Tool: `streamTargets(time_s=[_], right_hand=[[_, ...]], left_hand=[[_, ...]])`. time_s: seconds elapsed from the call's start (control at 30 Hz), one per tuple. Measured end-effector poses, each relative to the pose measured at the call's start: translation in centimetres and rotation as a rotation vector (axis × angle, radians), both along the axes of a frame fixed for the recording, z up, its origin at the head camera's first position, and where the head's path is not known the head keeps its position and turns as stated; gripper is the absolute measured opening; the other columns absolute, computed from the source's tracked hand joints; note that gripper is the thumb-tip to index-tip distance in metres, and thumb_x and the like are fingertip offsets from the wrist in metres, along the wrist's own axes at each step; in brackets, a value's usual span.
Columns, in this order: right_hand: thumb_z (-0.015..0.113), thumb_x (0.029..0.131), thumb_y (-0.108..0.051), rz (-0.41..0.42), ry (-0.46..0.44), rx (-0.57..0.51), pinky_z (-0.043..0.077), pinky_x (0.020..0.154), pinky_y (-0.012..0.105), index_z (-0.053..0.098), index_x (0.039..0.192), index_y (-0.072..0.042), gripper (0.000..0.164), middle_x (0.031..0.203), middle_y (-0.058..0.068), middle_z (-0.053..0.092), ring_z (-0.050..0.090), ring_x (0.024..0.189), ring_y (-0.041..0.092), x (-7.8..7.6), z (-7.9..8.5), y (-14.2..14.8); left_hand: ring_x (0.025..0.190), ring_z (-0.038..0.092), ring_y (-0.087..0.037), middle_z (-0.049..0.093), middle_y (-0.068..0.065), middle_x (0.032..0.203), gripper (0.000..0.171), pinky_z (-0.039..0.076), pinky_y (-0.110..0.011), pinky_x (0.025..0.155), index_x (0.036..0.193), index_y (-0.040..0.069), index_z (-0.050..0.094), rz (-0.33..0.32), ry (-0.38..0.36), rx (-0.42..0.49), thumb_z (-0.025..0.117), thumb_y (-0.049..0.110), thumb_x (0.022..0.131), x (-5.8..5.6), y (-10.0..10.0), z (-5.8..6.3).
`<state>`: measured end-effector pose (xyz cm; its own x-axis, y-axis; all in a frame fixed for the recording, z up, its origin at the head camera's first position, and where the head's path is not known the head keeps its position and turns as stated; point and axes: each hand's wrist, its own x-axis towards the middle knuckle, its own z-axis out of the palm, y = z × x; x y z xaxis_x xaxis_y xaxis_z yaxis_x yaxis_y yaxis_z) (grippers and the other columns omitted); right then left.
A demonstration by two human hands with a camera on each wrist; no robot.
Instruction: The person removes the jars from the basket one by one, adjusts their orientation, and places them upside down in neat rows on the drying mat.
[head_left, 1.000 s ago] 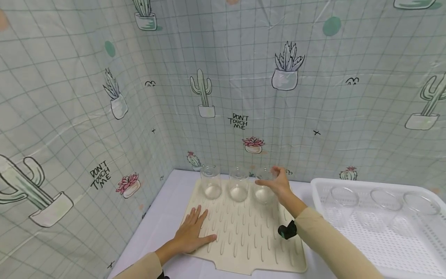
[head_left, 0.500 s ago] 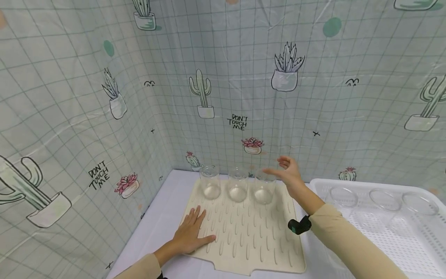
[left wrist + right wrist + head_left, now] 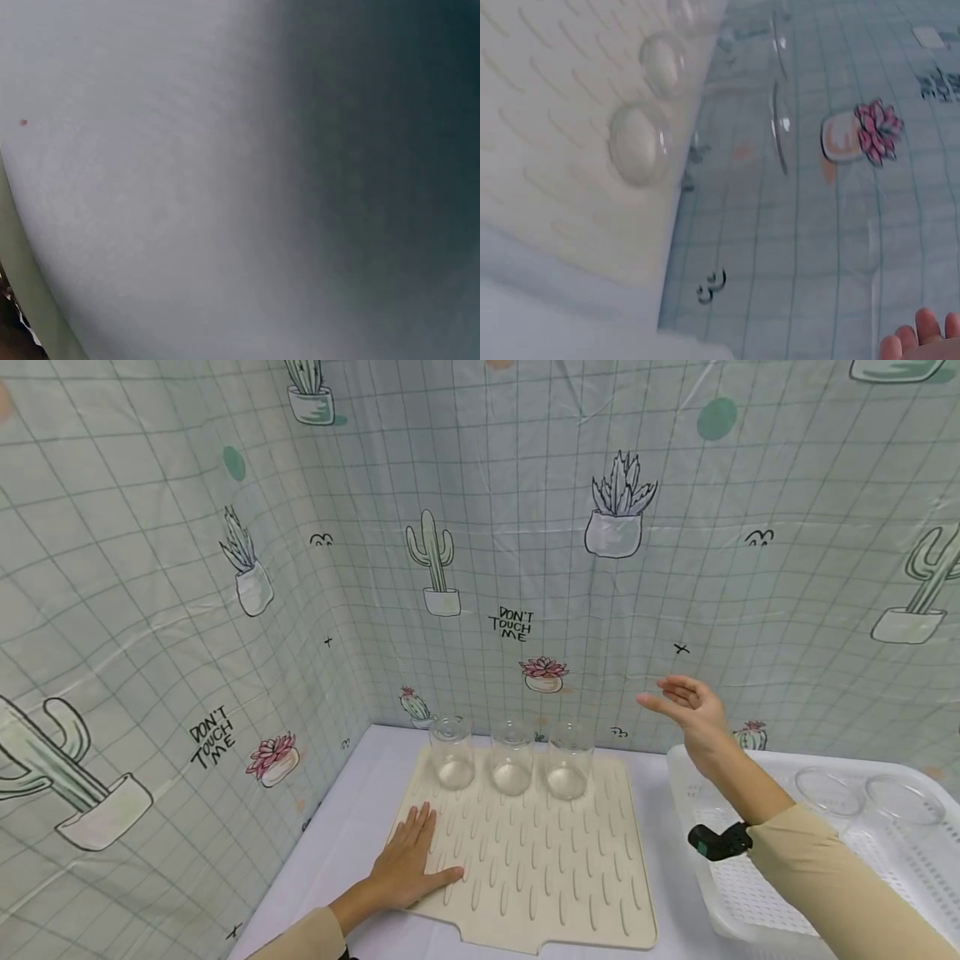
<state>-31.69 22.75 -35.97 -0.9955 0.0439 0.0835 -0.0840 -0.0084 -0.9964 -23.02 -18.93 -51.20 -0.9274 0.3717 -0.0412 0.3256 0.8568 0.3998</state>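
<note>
Three clear drinking glasses stand in a row along the back of a cream ridged mat: a left glass (image 3: pixel 452 758), a middle glass (image 3: pixel 512 764) and a right glass (image 3: pixel 568 768). My left hand (image 3: pixel 407 864) rests flat on the mat's left side, fingers spread. Up in the air, right of the row and near the basket's back left corner, is my right hand (image 3: pixel 693 718), thumb out, fingers loosely bent, holding nothing. In the right wrist view, its fingertips (image 3: pixel 928 330) show at the lower corner, apart from the nearest glass (image 3: pixel 639 146). The left wrist view is a pale and dark blur.
A white perforated plastic basket (image 3: pixel 720 910) stands right of the cream mat (image 3: pixel 555 885). Inside it show the rims of a clear glass (image 3: pixel 828 814) and another glass (image 3: pixel 905 818); my right forearm covers part of it. A patterned curtain (image 3: pixel 480 677) hangs close behind.
My right hand has let go of the right glass on the mat, then moved up and right toward the basket. The left hand has stayed on the mat.
</note>
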Motion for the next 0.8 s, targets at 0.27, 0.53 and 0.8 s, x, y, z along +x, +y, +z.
streamTargets(time_s=[0.27,0.53,0.8], right_hand=[[0.063,0.087,-0.011,0.028,0.028,-0.118,0.008,0.108,0.028,0.041,0.122,-0.017,0.042,0.115,-0.009,0.048,0.044,0.104,0.000,1.4,0.9,5.1],[0.062,0.086,-0.005,-0.067,0.095,-0.189,-0.012,0.107,0.022,0.047,0.122,-0.017,0.040,0.111,-0.013,0.056,0.048,0.100,-0.005,2.6,1.4,11.1],[0.067,0.083,-0.006,-0.217,0.163,-0.077,0.018,0.102,0.009,0.049,0.120,-0.017,0.043,0.108,-0.015,0.055,0.050,0.093,-0.008,3.8,0.4,15.8]], left_hand=[[0.138,0.003,-0.034,0.006,-0.020,0.151,0.101,0.006,-0.049,0.110,0.145,-0.004,0.011,0.023,0.001,-0.001,0.047,0.067,0.082,0.1,-0.1,-0.4],[0.138,0.004,-0.033,0.006,-0.018,0.152,0.104,0.006,-0.048,0.110,0.145,-0.003,0.009,0.025,0.001,0.016,0.046,0.070,0.080,0.0,-0.1,-0.7],[0.138,0.006,-0.033,0.007,-0.018,0.151,0.106,0.008,-0.047,0.110,0.145,-0.003,0.009,0.026,-0.002,0.002,0.046,0.072,0.079,-0.3,-0.1,-0.7]])
